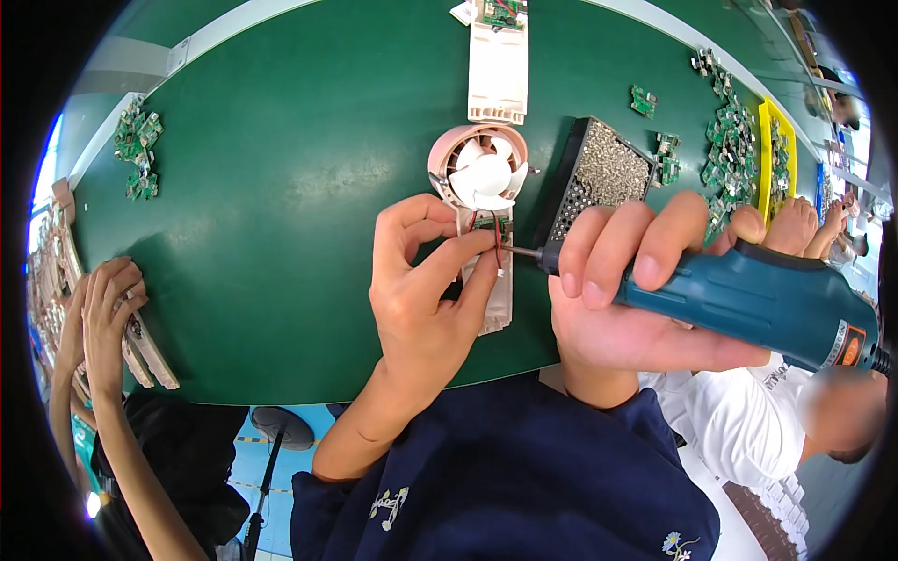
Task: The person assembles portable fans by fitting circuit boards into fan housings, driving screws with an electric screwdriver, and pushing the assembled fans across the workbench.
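Observation:
A small fan [482, 176] with white blades and a pinkish ring lies on the green table, its opened white handle [499, 304] pointing toward me. Red and dark wires and a green circuit board [489, 224] show inside the handle. My left hand [426, 280] is over the handle, thumb and index finger pinched beside the wires; what they hold is hidden. My right hand [645, 290] is wrapped round a teal electric screwdriver [748, 299]. Its thin bit [520, 251] points left, with the tip at my left fingertips.
A black tray of small screws [613, 168] stands right of the fan. Another white handle shell [498, 75] lies beyond it. Circuit boards [730, 140] are heaped at right beside a yellow bin [765, 154], and at far left [138, 140]. Co-workers' hands [108, 299] work at both sides.

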Demonstrator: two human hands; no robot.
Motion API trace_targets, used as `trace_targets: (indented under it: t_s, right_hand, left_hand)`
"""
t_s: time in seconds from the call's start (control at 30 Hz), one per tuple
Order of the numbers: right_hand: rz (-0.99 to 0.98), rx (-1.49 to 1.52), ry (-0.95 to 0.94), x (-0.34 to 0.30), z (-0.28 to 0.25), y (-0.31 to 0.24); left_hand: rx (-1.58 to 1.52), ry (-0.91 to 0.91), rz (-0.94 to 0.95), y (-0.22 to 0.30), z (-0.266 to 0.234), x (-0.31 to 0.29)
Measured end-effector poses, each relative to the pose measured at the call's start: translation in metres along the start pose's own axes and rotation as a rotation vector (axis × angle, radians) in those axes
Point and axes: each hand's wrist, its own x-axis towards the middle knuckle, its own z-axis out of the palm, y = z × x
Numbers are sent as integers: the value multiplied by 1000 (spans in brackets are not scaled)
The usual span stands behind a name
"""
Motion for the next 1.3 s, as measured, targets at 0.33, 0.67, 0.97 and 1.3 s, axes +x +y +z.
trace_targets:
  t_s: [0.33, 0.67, 0.97, 1.3]
  right_hand:
    - [39, -5, 15, 8, 7, 1]
    - [23, 2, 84, 6, 5, 2]
    - [7, -7, 97, 5, 1, 4]
    - [26, -9, 126, 5, -2, 2]
  left_hand:
    - [-25, -15, -33, 4, -6, 5]
    - [-43, -10, 2, 1, -4, 4]
    - [-5, -26, -11, 0, -3, 3]
    - [-33, -20, -22, -2, 0, 2]
